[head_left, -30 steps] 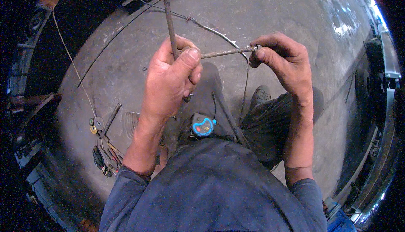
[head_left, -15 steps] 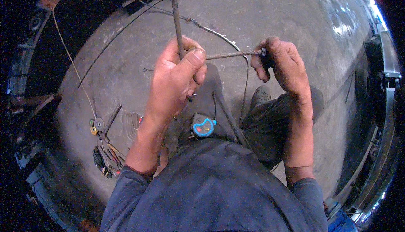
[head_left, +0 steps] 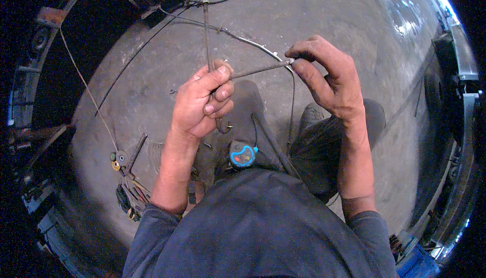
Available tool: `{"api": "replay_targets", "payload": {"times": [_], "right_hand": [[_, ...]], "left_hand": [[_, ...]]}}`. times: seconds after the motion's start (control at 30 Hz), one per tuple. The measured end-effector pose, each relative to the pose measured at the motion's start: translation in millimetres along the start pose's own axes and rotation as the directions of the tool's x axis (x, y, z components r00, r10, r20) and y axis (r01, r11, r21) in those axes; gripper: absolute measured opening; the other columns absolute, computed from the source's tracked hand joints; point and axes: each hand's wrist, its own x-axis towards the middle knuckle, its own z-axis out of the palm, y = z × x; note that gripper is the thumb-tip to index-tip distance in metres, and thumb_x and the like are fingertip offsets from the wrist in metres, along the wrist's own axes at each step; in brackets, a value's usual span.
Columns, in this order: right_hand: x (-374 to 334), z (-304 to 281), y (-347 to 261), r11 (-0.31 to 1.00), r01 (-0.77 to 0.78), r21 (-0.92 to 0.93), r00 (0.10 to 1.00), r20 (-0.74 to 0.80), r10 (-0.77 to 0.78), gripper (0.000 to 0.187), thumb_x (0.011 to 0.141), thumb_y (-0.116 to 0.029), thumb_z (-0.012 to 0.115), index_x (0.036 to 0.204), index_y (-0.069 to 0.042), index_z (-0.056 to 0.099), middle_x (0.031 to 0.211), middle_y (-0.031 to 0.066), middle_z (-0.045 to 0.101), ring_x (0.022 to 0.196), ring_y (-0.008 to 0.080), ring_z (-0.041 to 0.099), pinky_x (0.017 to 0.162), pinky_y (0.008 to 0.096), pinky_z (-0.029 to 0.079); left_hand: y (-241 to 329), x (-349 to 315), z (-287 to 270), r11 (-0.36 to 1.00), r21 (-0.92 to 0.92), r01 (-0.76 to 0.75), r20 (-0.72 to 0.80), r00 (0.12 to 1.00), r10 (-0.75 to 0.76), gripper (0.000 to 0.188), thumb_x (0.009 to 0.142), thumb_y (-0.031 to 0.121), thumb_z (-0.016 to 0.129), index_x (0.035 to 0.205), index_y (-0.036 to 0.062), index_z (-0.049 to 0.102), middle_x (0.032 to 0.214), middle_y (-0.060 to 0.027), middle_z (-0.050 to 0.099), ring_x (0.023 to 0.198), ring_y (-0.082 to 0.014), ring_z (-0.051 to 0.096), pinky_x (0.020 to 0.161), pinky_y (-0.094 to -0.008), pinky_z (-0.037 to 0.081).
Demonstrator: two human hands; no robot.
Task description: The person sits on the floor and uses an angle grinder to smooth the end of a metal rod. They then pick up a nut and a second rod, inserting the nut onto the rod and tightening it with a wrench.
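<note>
My left hand is closed around a thin dark metal rod that stands up past the fingers. Below the fist, a curved hook-like end shows, probably of the same rod. From the same fist a threaded rod sticks out to the right, slightly raised. At its far tip, thumb and forefinger of my right hand pinch a small pale end piece, too small to name. The grip inside my left fist hides how the two rods meet.
Across the concrete floor lie a long cable and a thin dark rod. Washers, a short bar and several hand tools lie at the left. A blue-rimmed tape measure sits by my waist.
My left hand has shifted slightly left and down, exposing the rod's upper end and the hook. My right hand has moved left, its fingers now pinching at the threaded tip instead of curled around it.
</note>
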Motion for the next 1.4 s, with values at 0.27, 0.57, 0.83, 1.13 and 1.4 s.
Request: {"api": "replay_targets", "payload": {"times": [0.27,0.57,0.83,1.13,1.4], "right_hand": [[1.4,7.8,-7.2,0.992,-0.077,-0.104,0.992,-0.105,0.066,0.014,0.090,-0.014,0.066,0.099,-0.003,0.063,0.085,0.0132,0.063,0.076,0.0291,0.063,0.067,0.0350,0.050],[0.3,14.5,-12.8,0.875,-0.458,0.158,0.877,-0.082,0.474,0.021,0.099,-0.021,0.052,0.100,-0.002,0.060,0.076,0.0131,0.062,0.066,0.0174,0.064,0.059,0.0326,0.049],[1.1,-1.2,9.5,0.536,-0.390,0.749,0.843,0.056,0.535,0.037,0.102,-0.031,0.047,0.109,0.002,0.061,0.083,0.0092,0.065,0.063,0.0147,0.060,0.056,0.0305,0.053],[0.9,-12.9,7.2,0.515,-0.436,0.738,0.868,0.195,0.456,0.031,0.100,-0.027,0.055,0.103,0.002,0.063,0.080,0.0087,0.064,0.061,0.0129,0.059,0.056,0.0278,0.052],[-4.3,-12.7,6.5,0.557,-0.411,0.722,0.891,0.191,0.411,0.025,0.096,-0.018,0.058,0.105,0.004,0.063,0.083,0.0096,0.066,0.065,0.0137,0.061,0.059,0.0287,0.054]], "left_hand": [[-1.9,-0.1,9.8,0.999,0.019,-0.043,0.022,0.999,0.043,0.008,0.099,0.016,0.055,0.101,0.0088,0.054,0.068,-0.0009,0.051,0.043,-0.0024,0.032,0.040,-0.0193,0.028],[-26.2,4.9,28.6,0.922,0.199,-0.332,-0.048,0.937,0.347,0.012,0.101,0.021,0.055,0.108,0.0122,0.052,0.069,-0.0012,0.052,0.043,-0.0036,0.032,0.040,-0.0193,0.027],[-3.5,2.8,34.3,0.657,0.512,-0.553,0.051,0.783,0.620,0.015,0.097,0.017,0.062,0.106,0.0077,0.054,0.077,-0.0056,0.064,0.051,-0.0026,0.043,0.043,-0.0198,0.031],[-12.0,2.5,33.2,0.520,0.627,-0.579,0.112,0.728,0.676,0.012,0.093,0.004,0.064,0.102,0.0050,0.056,0.089,-0.0074,0.069,0.070,-0.0084,0.062,0.057,-0.0207,0.045],[-16.1,3.8,31.1,0.460,0.608,-0.648,0.158,0.666,0.729,0.013,0.091,-0.001,0.064,0.101,0.0028,0.057,0.098,-0.0084,0.066,0.093,-0.0184,0.068,0.080,-0.0297,0.054]]}}
